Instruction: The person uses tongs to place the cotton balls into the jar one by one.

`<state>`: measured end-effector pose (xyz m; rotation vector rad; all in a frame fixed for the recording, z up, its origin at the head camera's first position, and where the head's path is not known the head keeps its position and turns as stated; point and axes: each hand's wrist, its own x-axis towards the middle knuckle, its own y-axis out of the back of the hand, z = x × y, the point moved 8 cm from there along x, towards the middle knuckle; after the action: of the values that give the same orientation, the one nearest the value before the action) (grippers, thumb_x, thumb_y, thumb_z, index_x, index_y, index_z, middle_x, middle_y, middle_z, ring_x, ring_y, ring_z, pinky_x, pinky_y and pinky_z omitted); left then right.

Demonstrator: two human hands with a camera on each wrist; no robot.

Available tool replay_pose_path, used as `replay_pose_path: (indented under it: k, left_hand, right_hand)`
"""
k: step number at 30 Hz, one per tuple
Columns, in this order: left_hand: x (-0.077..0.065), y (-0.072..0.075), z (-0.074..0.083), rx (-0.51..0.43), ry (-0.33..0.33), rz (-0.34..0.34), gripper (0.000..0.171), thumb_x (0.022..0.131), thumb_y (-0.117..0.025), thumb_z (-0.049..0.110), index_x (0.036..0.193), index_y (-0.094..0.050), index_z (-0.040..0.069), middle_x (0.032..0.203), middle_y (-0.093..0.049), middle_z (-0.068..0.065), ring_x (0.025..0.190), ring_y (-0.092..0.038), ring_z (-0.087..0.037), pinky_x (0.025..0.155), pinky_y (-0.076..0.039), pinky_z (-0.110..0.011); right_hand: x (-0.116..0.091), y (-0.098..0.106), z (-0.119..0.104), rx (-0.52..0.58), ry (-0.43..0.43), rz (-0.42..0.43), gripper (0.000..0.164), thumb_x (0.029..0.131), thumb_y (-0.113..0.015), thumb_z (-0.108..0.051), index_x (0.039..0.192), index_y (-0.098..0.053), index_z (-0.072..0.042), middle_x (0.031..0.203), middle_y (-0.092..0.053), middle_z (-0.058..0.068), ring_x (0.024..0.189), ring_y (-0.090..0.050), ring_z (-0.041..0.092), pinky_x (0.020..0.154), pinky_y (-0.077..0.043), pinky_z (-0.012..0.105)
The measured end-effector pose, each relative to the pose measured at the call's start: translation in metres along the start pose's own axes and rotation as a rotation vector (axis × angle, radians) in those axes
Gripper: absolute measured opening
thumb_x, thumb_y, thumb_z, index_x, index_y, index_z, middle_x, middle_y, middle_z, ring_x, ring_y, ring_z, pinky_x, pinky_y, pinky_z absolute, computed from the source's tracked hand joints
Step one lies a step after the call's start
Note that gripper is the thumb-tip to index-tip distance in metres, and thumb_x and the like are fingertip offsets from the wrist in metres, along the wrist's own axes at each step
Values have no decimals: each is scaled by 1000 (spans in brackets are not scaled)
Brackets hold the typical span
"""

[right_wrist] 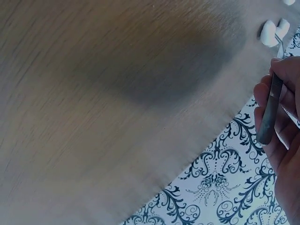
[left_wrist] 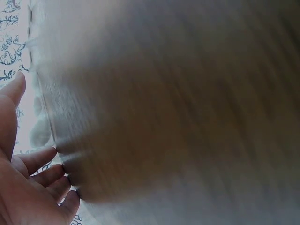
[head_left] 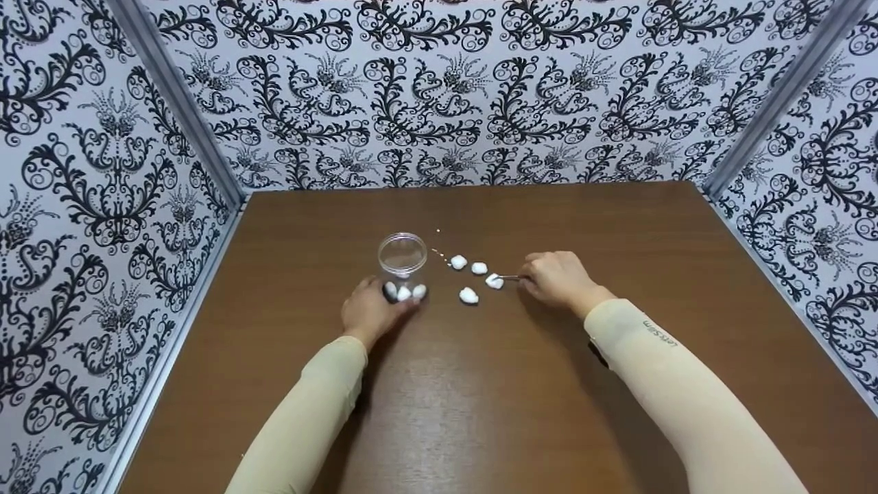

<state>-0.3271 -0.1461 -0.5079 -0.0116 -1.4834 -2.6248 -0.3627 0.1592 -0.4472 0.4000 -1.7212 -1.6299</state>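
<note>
A clear plastic jar (head_left: pixel 402 255) stands on the table with several cotton balls (head_left: pixel 404 293) at its bottom. My left hand (head_left: pixel 370 310) holds the jar low down, thumb on the near side; in the left wrist view the fingers (left_wrist: pixel 44 173) reach the table beside it. Metal tweezers (right_wrist: pixel 270 110) are gripped in my right hand (head_left: pixel 559 278). Their tips are at a cotton ball (head_left: pixel 494 281) on the table, to the right of the jar. Other cotton balls lie close by, one (head_left: pixel 468 296) nearer to me and two (head_left: pixel 458 262) farther back.
Small white bits (head_left: pixel 439 253) are scattered on the brown wooden table (head_left: pixel 439 398) between the jar and the loose cotton balls. Patterned panels (head_left: pixel 446 96) with grey metal posts (head_left: pixel 185 103) enclose the table at the back and both sides.
</note>
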Motion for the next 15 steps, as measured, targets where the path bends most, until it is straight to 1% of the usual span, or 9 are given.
replay_pose_path:
  k: [9, 15]
  left_hand:
    - [-1, 0, 0, 0, -6, 6, 84, 76, -76, 63, 132, -61, 2, 137, -57, -15, 124, -53, -34, 99, -39, -55]
    - [0, -1, 0, 9, 18, -23, 87, 76, -75, 65, 135, -59, 3, 140, -54, -14, 129, -49, -33, 101, -37, -56]
  right_hand:
    - [-6, 10, 7, -8, 2, 45, 5, 83, -72, -18, 80, -75, -16, 74, -59, -2, 60, -60, 26, 50, -45, 46]
    - [-5, 20, 9, -8, 25, 103, 6, 81, -70, -13, 78, -75, -15, 72, -59, -2, 55, -57, 23, 46, -45, 46]
